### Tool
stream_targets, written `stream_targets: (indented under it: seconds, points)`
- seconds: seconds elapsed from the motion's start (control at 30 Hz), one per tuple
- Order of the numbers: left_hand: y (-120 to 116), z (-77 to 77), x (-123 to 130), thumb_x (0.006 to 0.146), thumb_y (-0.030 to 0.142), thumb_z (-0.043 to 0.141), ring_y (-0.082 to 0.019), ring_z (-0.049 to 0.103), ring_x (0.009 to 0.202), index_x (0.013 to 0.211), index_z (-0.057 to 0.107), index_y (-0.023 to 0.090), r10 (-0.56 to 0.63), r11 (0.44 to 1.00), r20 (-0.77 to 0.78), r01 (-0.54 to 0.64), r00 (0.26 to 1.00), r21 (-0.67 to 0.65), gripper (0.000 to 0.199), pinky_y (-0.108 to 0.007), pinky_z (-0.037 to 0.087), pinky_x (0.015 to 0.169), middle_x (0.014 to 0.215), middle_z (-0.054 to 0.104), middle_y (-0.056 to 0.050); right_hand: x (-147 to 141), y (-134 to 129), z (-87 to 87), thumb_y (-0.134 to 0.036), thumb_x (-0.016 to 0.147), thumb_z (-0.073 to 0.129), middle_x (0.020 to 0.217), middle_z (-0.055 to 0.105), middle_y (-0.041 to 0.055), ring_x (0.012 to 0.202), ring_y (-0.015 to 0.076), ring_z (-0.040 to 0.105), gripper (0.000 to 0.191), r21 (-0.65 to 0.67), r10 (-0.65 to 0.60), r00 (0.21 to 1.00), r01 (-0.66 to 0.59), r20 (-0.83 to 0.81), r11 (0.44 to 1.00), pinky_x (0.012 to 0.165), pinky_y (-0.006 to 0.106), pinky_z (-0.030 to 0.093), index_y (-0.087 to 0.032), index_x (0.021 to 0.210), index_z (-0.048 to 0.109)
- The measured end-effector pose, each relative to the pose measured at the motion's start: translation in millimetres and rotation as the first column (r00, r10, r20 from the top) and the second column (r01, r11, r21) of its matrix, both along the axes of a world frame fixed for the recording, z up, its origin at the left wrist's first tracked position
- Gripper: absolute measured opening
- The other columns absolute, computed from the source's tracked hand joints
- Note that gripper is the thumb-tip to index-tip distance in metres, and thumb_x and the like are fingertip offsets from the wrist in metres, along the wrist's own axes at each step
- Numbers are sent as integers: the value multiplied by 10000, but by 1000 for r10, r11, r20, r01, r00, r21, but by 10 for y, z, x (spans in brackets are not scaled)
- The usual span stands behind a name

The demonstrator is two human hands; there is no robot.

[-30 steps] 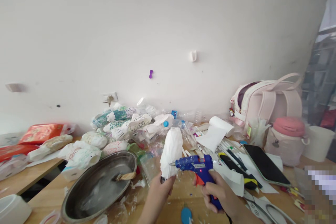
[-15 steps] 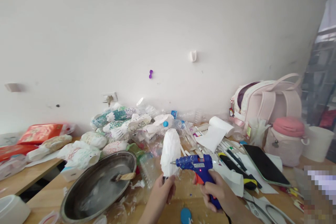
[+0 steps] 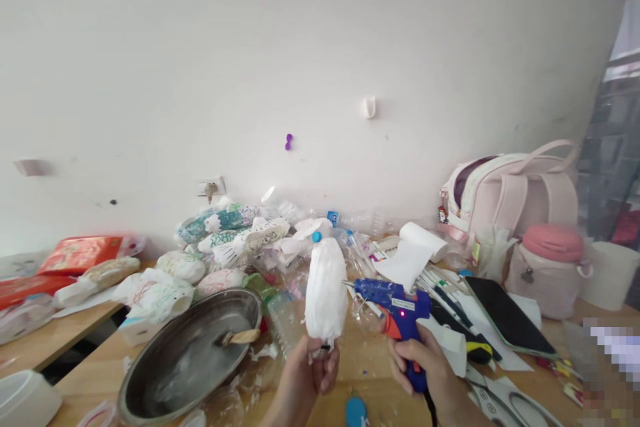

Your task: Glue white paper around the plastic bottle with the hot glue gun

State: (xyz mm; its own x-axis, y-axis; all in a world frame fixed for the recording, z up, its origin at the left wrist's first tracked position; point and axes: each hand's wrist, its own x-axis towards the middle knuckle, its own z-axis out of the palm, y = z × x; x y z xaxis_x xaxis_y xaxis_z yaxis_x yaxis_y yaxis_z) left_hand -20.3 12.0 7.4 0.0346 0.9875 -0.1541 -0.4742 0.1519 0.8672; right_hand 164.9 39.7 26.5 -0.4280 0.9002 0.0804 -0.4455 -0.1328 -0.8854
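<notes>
Left hand [image 3: 311, 365] grips the bottom of a white paper-wrapped form [image 3: 326, 290], holding it upright above the wooden table [image 3: 280, 395]. Right hand [image 3: 419, 355] is closed around the handle of a blue glue gun [image 3: 395, 303], whose nozzle points toward the form's upper side; whether the tip touches it is hard to tell. A metal basin [image 3: 193, 353] with a brush [image 3: 243, 337] in it sits left of the hands, and a dark phone [image 3: 510, 315] lies to the right, near a pink backpack [image 3: 515, 193].
</notes>
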Motion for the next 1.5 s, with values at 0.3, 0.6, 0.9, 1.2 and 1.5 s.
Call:
stream_targets:
  seconds: [0.3, 0.6, 0.9, 1.2, 1.5]
  points:
    - [9, 67, 46, 463, 188, 722, -24, 332, 406, 651, 629, 120, 47, 997, 281, -26, 959, -78, 220, -195, 197, 411, 591, 557, 43, -38, -2, -98, -434, 731, 535, 448, 447, -69, 355, 104, 405, 433, 147, -335, 880, 302, 337, 942, 361, 213, 288, -113, 1019, 568]
    - [18, -40, 78, 504, 330, 792, -44, 293, 431, 703, 564, 158, 162, 987, 54, -162, 985, -1, 348, -203, 194, 422, 503, 431, 86, -119, -48, -181, -217, 772, 451, 893, 685, 106, 820, 266, 628, 478, 597, -493, 579, 13, 649, 802, 760, 353, 477, -141, 1232, 558]
    - [18, -109, 52, 586, 547, 723, -65, 249, 420, 559, 511, 179, 194, 979, -155, -181, 969, 95, 425, -250, 165, 453, 429, 386, 76, -109, -15, -173, -178, 731, 486, 1003, 688, 88, 930, 260, 624, 526, 599, -490, 601, 24, 632, 801, 852, 356, 459, -184, 1254, 547]
    - [-55, 0, 110, 674, 526, 643, -77, 218, 436, 523, 432, 202, 116, 987, -171, -94, 978, 128, 415, -264, 166, 482, 440, 318, 83, -104, -46, -155, -264, 756, 482, 678, 663, 41, 723, 238, 632, 224, 475, -416, 646, 92, 640, 875, 723, 330, 468, -170, 881, 642]
    - [-90, -100, 148, 695, 315, 600, -78, 236, 436, 527, 476, 185, -194, 981, 96, 191, 976, 32, 246, -257, 182, 493, 444, 349, 66, -248, -13, -273, -530, 694, 595, 448, 517, -59, 374, 121, 482, 389, 73, -242, 913, 231, 328, 970, 382, 217, 385, -171, 803, 494]
